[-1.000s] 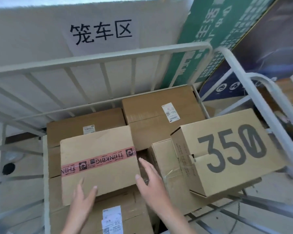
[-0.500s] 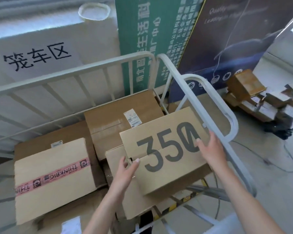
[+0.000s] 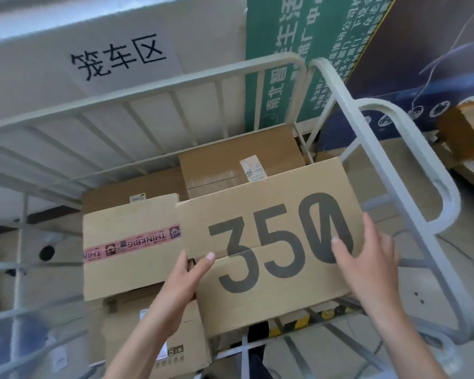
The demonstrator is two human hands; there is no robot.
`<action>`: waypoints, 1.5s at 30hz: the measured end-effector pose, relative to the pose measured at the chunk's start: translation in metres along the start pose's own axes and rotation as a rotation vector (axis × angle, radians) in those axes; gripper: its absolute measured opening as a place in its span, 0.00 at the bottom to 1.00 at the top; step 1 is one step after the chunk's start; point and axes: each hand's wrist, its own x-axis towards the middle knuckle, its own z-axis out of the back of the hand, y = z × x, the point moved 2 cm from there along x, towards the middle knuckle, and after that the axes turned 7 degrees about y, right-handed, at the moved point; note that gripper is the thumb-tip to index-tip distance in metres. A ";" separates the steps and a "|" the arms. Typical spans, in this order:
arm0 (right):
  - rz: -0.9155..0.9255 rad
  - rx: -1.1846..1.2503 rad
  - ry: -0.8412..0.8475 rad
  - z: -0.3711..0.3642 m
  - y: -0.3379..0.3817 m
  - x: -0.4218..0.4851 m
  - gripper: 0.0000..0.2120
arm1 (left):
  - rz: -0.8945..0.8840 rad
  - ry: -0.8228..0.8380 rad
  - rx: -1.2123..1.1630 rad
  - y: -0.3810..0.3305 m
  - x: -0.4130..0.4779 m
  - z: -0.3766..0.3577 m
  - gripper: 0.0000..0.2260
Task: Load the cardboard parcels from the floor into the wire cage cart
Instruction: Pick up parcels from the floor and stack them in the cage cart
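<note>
A tan box printed "350" (image 3: 271, 222) lies on top of other parcels at the right side of the white wire cage cart (image 3: 153, 86). My left hand (image 3: 186, 277) grips its left edge, thumb on the top face. My right hand (image 3: 367, 258) presses flat on its right end over the "0". Beside it on the left sits a box with pink THINKBIG tape (image 3: 132, 242). Behind stand a brown box with a white label (image 3: 230, 165) and another brown box (image 3: 126, 192). A lower box with labels (image 3: 175, 348) sits near me.
The cart's rounded right rail (image 3: 411, 165) runs close to my right hand. A paper sign with black characters (image 3: 121, 58) hangs on the wall behind; green (image 3: 279, 50) and dark posters (image 3: 435, 50) stand to the right. More cardboard boxes (image 3: 460, 132) lie on the floor at far right.
My hands left the THINKBIG box and took hold of the "350" box. That box now lies flatter and closer against the THINKBIG box.
</note>
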 end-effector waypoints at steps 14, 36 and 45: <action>0.339 -0.081 0.638 -0.262 0.242 -0.143 0.29 | -0.161 -0.693 -0.560 0.113 -0.245 0.291 0.29; 0.131 -0.006 0.941 -0.567 0.422 -0.183 0.54 | 0.183 -0.745 -1.059 0.202 -0.255 0.458 0.27; 0.005 0.117 1.096 -0.637 0.381 -0.187 0.26 | 0.500 -0.620 -1.150 0.265 -0.174 0.401 0.25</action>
